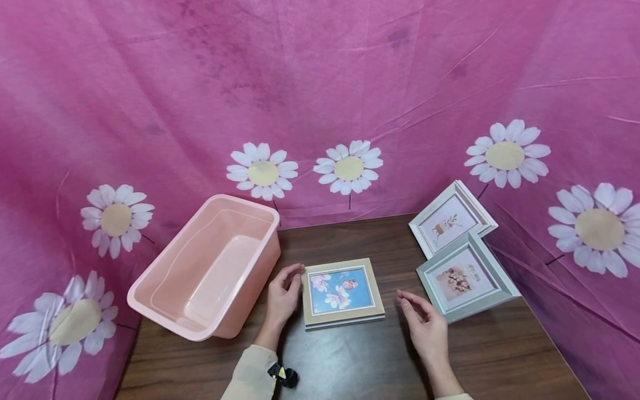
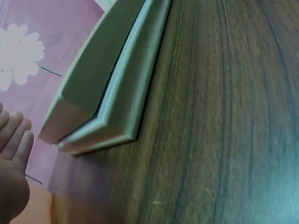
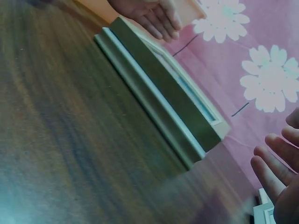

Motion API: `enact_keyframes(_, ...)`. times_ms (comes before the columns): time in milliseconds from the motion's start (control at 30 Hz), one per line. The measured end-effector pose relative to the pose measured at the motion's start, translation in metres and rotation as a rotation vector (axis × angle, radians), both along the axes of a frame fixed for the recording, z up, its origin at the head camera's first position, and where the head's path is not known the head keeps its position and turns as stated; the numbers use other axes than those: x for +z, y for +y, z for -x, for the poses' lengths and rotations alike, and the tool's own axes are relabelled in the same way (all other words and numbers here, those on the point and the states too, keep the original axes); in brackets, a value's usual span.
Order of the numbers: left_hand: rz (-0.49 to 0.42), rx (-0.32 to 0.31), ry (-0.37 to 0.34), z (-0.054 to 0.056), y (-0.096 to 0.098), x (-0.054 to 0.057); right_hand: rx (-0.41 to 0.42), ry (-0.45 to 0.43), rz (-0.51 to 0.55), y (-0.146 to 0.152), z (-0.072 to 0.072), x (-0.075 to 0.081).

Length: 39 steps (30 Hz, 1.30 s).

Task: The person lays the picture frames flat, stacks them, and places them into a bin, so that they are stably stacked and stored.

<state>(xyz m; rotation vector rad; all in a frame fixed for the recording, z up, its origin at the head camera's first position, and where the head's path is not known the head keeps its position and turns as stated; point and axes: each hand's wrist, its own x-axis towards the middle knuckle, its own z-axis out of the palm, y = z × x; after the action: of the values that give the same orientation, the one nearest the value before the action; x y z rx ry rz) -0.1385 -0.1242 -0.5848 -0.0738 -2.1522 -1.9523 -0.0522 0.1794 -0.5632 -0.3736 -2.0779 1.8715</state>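
Note:
A tan picture frame point(image 1: 345, 291) with a blue flower picture lies face up at mid-table. Beneath it, the edge of a second, pale frame point(image 3: 145, 105) shows, so the two form a stack; the lower one's face is hidden. My left hand point(image 1: 283, 294) is at the stack's left side, fingertips close by the frame's upper left corner, fingers relaxed. To the right of the stack, with a gap of bare wood between, my right hand point(image 1: 427, 328) hovers with loosely bent fingers and holds nothing. Both wrist views show the stack's front edge.
A pink plastic tub point(image 1: 240, 311) stands left of my left hand. At the right, a grey-green frame point(image 1: 470, 278) overlaps a white frame point(image 1: 450, 216). A pink cloth point(image 1: 310, 100) with daisies hangs around the wooden table point(image 1: 345, 366). A black strap device point(image 1: 285, 375) sits on my left sleeve.

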Motion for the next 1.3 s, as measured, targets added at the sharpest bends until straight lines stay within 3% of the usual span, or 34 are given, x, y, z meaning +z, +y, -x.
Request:
enact_keyframes(467,0.037,-0.072,0.054,0.0,0.017,0.01,-0.072,0.142,-0.057,0.014,-0.001,0.02)
enact_keyframes(733,0.034,-0.144,0.033,0.001,0.03,0.018,-0.122,0.261,0.037,0.027,-0.001,0.036)
enact_keyframes(1033,0.077,-0.177,0.012,0.002,0.044,0.025,-0.162,0.378,0.031,0.046,-0.006,0.053)
enact_keyframes(1300,0.095,-0.214,0.049,0.003,0.057,0.025,-0.17,0.506,0.078,0.057,-0.008,0.065)
